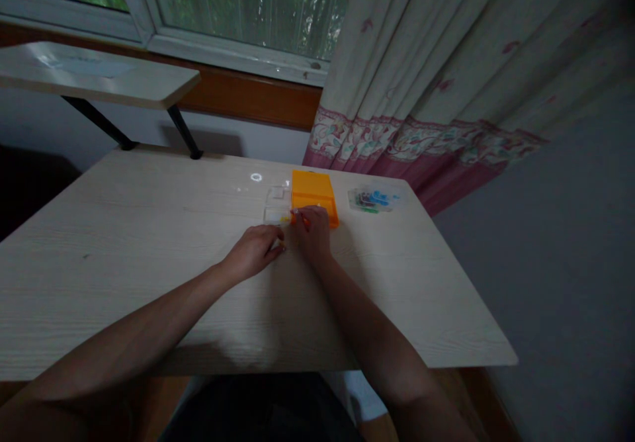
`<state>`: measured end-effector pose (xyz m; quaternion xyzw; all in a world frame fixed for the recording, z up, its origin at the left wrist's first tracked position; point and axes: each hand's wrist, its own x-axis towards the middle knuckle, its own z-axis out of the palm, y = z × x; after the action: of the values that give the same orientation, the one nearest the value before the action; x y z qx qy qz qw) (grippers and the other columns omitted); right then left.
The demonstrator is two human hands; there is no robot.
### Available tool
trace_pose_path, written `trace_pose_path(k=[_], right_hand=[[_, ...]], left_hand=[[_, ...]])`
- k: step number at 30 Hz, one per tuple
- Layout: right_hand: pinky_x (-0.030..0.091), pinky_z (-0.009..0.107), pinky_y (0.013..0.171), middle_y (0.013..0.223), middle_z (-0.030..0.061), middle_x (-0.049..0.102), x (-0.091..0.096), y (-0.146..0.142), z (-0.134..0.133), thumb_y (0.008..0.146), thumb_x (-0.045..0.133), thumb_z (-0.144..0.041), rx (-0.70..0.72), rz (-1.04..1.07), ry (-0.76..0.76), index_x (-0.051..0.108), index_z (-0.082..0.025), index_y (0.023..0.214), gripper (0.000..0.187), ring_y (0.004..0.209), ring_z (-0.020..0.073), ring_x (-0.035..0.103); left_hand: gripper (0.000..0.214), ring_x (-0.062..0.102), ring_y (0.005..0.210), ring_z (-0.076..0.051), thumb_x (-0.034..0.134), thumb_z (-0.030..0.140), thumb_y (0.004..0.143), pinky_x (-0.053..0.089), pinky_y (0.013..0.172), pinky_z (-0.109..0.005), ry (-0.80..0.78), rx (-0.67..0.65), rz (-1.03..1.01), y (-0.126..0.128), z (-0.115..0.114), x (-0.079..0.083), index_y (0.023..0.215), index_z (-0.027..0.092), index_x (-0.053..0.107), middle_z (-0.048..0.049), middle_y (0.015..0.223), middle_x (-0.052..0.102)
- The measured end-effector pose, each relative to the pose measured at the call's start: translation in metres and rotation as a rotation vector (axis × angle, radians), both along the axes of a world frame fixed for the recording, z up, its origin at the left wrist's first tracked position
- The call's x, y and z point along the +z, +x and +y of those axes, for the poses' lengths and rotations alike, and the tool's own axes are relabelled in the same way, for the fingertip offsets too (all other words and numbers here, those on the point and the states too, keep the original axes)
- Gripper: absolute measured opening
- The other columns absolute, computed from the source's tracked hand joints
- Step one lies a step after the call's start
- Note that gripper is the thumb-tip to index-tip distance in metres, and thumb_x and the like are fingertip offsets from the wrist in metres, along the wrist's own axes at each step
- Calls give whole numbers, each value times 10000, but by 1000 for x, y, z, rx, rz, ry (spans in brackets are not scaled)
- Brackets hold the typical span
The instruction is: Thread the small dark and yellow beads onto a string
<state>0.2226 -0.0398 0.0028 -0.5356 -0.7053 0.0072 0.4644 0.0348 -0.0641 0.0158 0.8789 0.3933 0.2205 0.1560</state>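
Note:
My left hand (256,250) is over the table, just in front of a clear plastic box (276,214). Its thumb and fingers are curled towards each other, and a tiny orange-yellow bit seems to show at the tips. My right hand (313,230) reaches over the front of an open orange case (313,182), fingers bent in a pinch. Whatever lies in that pinch is too small to name, though a bit of orange-red shows at the fingers. Inside the clear box, near its front right corner, sits a small yellow piece (284,219). The right hand partly hides the case's front.
Right of the case lies a clear tray (370,200) with blue, dark and green small pieces. A raised shelf (124,78) on black legs stands at the back left. A patterned curtain (397,98) hangs behind the pale wooden table (149,230).

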Motion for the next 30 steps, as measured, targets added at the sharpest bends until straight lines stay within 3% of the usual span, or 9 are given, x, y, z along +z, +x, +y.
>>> trace_pose_path(k=[15,23,30], right_hand=[[428,375,917,879,58,701,2,-1,0,945,526,-302,-4,-9,12,706,-197,910,211,890,195,602],[425,373,920,876,63,697,0,0,1,944,527,-318,-8,4,30,701,-191,887,223,894,193,600],[444,385,898,863,61,687,6,-3,-4,929,540,-319,103,-18,42,702,-216,857,205,888,199,591]], left_hand=[[151,610,838,-205,553,328,912,448,787,-317,23,8,33,0,3,-2,900,190,614,-48,852,640],[200,610,850,-223,469,304,944,454,797,-336,27,22,52,1,3,-1,871,170,599,-79,870,644],[319,572,777,-188,299,365,995,442,724,-302,-156,132,-189,-1,2,2,890,176,533,-54,825,597]])
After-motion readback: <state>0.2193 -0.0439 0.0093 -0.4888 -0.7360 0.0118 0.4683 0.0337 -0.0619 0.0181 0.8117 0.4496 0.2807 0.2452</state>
